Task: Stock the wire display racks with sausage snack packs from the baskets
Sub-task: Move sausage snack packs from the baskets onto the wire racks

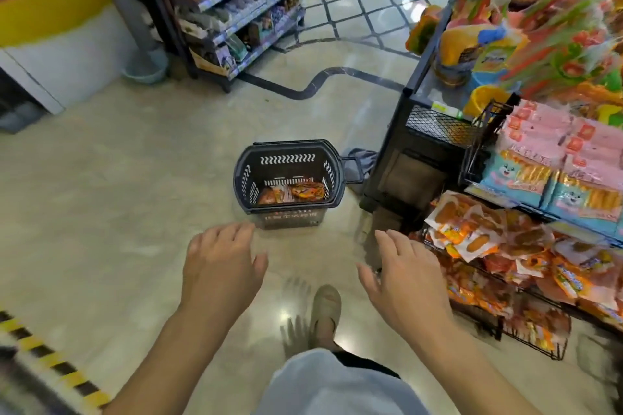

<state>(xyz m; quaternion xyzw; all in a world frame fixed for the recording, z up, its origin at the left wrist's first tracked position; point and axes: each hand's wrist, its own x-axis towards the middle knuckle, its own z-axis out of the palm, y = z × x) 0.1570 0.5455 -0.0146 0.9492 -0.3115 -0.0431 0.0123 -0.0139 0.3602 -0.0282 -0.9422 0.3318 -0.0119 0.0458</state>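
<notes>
Packs (291,193) in basket (243,178), frame centre: probably light, limp, slippery film; pinch a sealed edge. Left hand (219,263) and right hand (408,273), lower frame: grip spread, empty.

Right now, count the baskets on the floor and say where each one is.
1. The black basket stands on the floor, left of the wire rack, with a few orange packs at its bottom. More may be out of frame.
</notes>
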